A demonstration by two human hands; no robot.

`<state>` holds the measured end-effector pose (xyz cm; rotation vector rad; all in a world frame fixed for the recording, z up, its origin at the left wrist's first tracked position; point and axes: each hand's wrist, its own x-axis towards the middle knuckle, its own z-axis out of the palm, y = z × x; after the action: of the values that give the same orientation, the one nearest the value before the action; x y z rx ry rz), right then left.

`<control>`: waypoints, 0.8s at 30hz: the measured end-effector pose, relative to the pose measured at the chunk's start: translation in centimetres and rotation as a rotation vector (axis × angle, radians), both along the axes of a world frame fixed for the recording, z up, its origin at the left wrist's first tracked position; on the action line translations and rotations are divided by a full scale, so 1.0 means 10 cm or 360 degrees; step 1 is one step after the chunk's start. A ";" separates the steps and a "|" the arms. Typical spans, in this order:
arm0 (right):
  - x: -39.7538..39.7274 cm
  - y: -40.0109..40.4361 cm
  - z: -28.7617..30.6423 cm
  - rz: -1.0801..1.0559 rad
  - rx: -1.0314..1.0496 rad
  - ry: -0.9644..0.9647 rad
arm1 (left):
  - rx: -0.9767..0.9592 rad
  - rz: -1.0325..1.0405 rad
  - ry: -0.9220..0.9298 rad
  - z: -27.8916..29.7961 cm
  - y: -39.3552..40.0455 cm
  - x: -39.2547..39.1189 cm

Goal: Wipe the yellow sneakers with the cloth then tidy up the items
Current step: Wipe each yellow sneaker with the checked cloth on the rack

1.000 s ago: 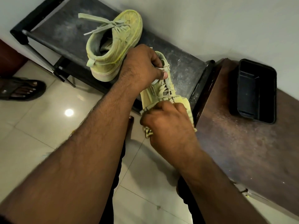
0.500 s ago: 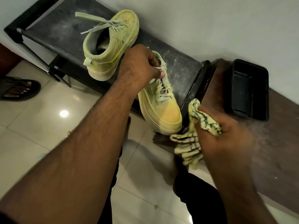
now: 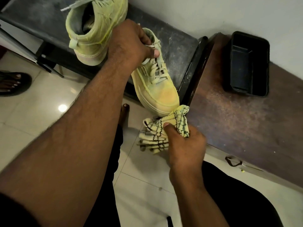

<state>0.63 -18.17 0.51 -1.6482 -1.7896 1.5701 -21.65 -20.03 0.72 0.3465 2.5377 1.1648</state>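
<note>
My left hand [image 3: 129, 45] grips a yellow sneaker [image 3: 157, 86] at its collar and laces, holding it tilted with the toe pointing down toward me. My right hand [image 3: 185, 149] grips a bunched yellow cloth with dark checks [image 3: 164, 131]. The cloth's top touches the sneaker's toe sole. A second yellow sneaker [image 3: 93, 30] stands on the dark shelf [image 3: 175, 45] at the upper left, heel toward me, partly behind my left hand.
An empty black rectangular tub [image 3: 249, 63] sits on the brown wooden surface [image 3: 246, 115] at the right, near the wall. A foot in a dark sandal [image 3: 13, 82] rests on the tiled floor at the left. My dark-clothed legs fill the bottom.
My right hand lifted the cloth off the sneaker's top, swung right over the brown surface, then came back to the toe's underside. My left hand kept holding the sneaker. The camera moved closer.
</note>
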 end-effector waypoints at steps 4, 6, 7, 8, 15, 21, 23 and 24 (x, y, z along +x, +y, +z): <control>-0.12 -0.11 -0.07 -0.0376 -0.0267 0.0284 | -0.0010 -0.0032 0.0015 0.00 -0.01 0.01; -0.14 -0.19 -0.11 -0.0347 -0.0241 0.0243 | -0.0023 -0.0032 0.0022 0.00 -0.02 0.00; -0.13 -0.25 -0.11 -0.0297 -0.0273 0.0211 | -0.0030 -0.0029 0.0020 0.01 -0.02 0.00; -0.12 -0.31 -0.10 -0.0224 -0.0361 0.0184 | -0.0038 -0.0027 0.0017 0.01 -0.02 0.00; -0.06 -0.15 0.27 0.0060 -0.0295 0.0142 | 0.0004 -0.0042 -0.0025 0.00 -0.04 -0.03; -0.24 0.30 0.58 0.1267 0.1611 0.0244 | 0.0061 -0.0073 -0.0080 0.03 -0.10 -0.05; -0.34 0.44 0.39 0.1744 0.1916 0.0276 | 0.0103 -0.0073 -0.0099 0.02 -0.12 -0.06; -0.37 0.49 0.26 0.1947 0.2025 0.0238 | 0.0123 -0.0067 -0.0110 0.02 -0.13 -0.06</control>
<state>-3.07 -13.22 3.07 0.2135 -2.8293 0.2937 -22.29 -21.34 0.92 0.3706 2.4197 1.2396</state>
